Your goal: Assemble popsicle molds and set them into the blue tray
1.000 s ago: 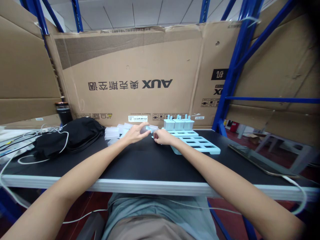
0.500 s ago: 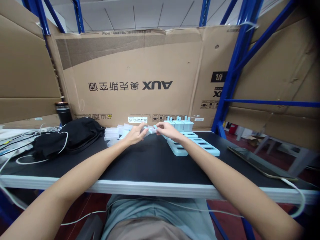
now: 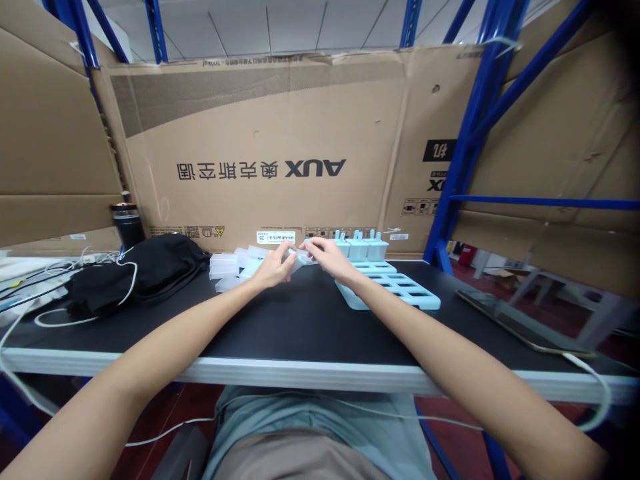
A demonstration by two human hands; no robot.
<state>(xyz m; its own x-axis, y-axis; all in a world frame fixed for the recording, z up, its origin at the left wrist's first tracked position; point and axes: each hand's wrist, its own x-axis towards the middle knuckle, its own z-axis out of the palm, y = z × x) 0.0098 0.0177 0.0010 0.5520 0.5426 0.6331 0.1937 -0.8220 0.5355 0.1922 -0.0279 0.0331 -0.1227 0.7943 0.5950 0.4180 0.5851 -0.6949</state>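
Over the back half of the table, my left hand (image 3: pixel 274 267) is closed on a small translucent ice pop mold (image 3: pixel 303 256) with a pale blue part. My right hand (image 3: pixel 330 257) meets it from the right, its fingertips pinched at the mold's upper end; the exact grip is too small to make out. Left of my hands lies a loose group of clear mold cups (image 3: pixel 223 265). Beside my right wrist sits a light blue mold tray (image 3: pixel 423 300) with rows of slots. Several ice pop molds with blue stick handles (image 3: pixel 358 249) stand upright behind it.
A black bag (image 3: pixel 163 270) and white cables lie at the left, with a dark bottle (image 3: pixel 127 223) behind. A phone (image 3: pixel 520 323) on a cable rests at the right edge. Cardboard (image 3: pixel 250 120) and blue rack posts (image 3: pixel 463 160) close off the back.
My right hand has shifted slightly left, its fingers now closer to my left hand and arched over the mold. My left hand stays nearly in place, still holding the mold.
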